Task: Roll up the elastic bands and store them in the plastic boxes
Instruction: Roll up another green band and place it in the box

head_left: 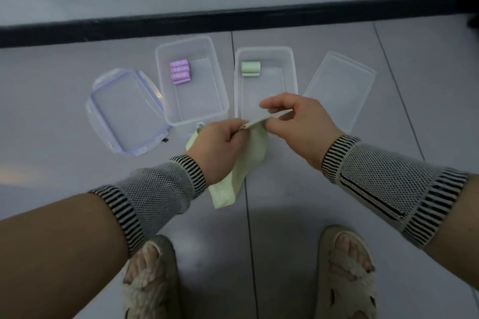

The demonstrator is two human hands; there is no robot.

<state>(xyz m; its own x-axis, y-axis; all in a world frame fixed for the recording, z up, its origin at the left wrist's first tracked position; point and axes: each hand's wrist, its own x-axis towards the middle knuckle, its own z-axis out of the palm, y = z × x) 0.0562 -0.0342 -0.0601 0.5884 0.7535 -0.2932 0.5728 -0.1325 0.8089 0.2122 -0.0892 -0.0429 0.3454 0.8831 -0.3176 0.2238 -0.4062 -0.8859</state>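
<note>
Feet in pale cross-strap sandals (344, 274) stand nearest, on the grey tiled floor (298, 202), with a person's forearms in knitted striped sleeves reaching forward above them.

Both hands work one green elastic band (233, 179) held in the air over the floor, just short of the two open boxes. The left hand (220, 147) has its fingers curled and pinches the near end of the band's top edge; the right hand (295, 124) pinches the same edge between thumb and forefinger, its other fingers bent. Between the hands that edge appears folded or just begun as a roll. The rest of the band hangs slack below the left hand, draped and creased.

Assessment: the band is thin, limp and very light, with no stiffness of its own, so any roll will likely loosen if released. Hold is best taken at the two ends of the rolled edge, with the tail left hanging free.

Beyond the hands, the right-hand clear plastic box (265, 80) holds green rolls (250, 68) at its far left corner. The left-hand box (190, 80) holds purple rolls (180, 72) at its far left corner. A blue-trimmed lid (127, 111) lies on the floor left of the boxes, a plain clear lid (339, 88) on the right. A dark skirting strip (233, 23) runs behind.
</note>
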